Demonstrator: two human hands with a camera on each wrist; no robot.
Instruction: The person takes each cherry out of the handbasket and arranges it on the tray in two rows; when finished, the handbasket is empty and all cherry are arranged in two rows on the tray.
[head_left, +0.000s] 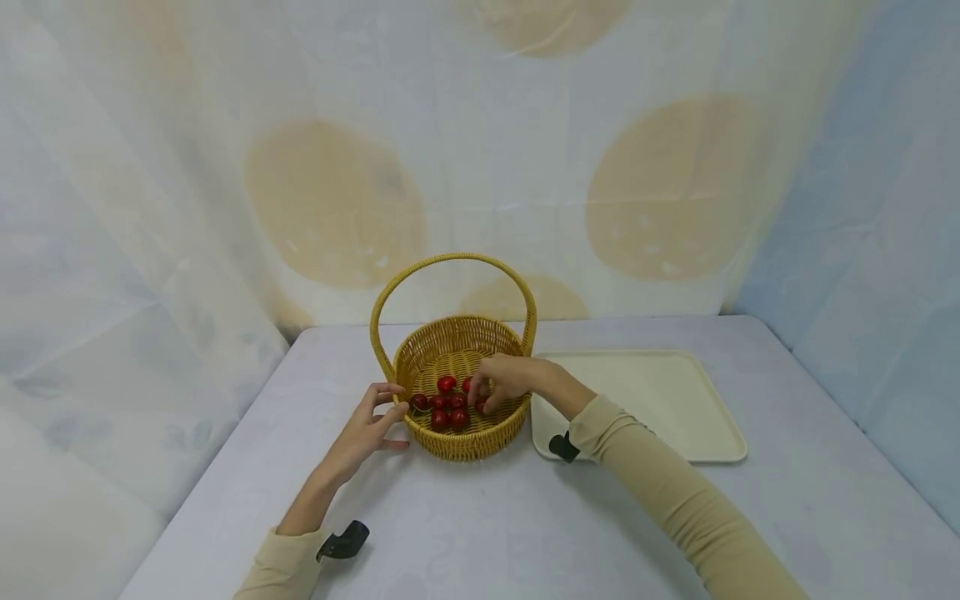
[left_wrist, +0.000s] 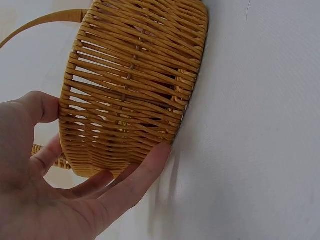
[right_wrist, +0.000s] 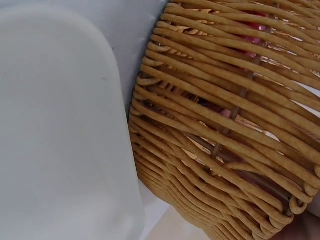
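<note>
A round yellow-brown wicker basket (head_left: 450,450) with a tall arched handle stands on the table, holding several small, round, glossy red fruits (head_left: 439,419). My left hand (head_left: 367,429) holds the basket's left side. Seen from the left wrist, two fingertips meet the rim and the other fingers (left_wrist: 135,187) spread along the woven wall down to the base. My right hand (head_left: 504,377) reaches over the right rim into the basket, its bent fingers pointing down around a red fruit (head_left: 481,405). Another fruit beside it is partly covered by this hand.
A cream rectangular tray (head_left: 705,408) lies right of the basket, under my right forearm; its rounded edge (right_wrist: 117,75) runs close beside the wicker wall. Patterned cloth (head_left: 495,167) hangs behind the table and on both sides.
</note>
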